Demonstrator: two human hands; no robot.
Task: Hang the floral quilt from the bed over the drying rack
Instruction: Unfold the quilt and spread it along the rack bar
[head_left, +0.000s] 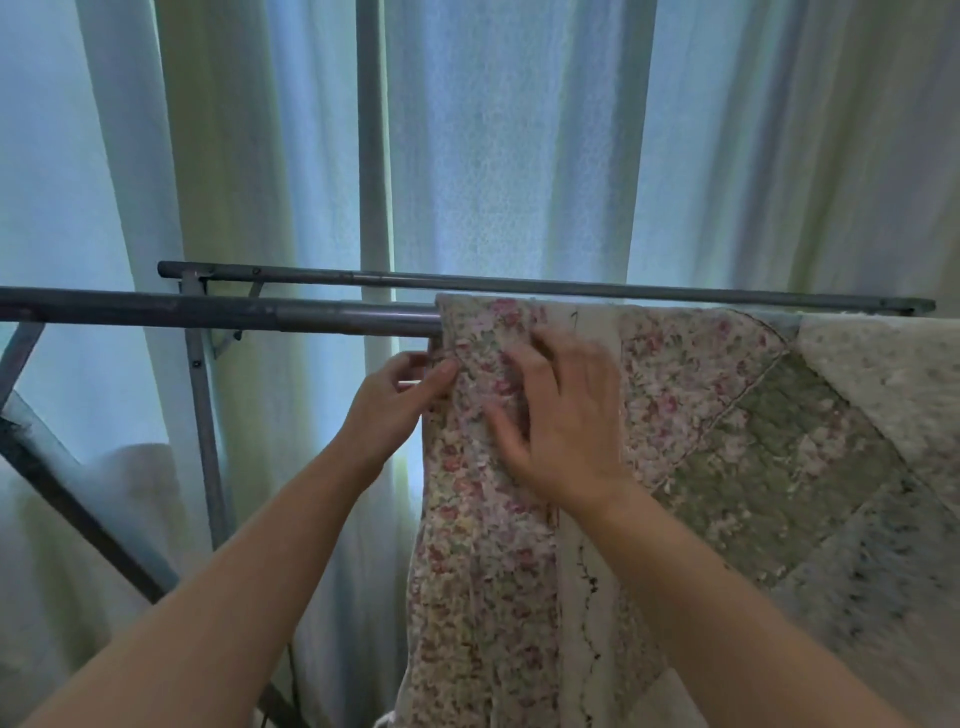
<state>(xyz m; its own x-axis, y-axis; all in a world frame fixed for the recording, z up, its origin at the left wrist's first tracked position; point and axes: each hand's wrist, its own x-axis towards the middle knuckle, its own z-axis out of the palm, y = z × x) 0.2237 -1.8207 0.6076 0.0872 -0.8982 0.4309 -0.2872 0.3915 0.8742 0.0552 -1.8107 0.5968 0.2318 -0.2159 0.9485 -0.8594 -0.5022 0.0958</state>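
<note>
While two hands (395, 400) (561, 415) grip it, one quilt (727, 415) drapes two rails (218, 314).

Both bare forearms reach up and forward. The left hand (395, 397) pinches with thumb and fingertips closed together. The right hand (563, 415) lies palm-down, fingers spread and slightly curled, wrist bent upward.
</note>
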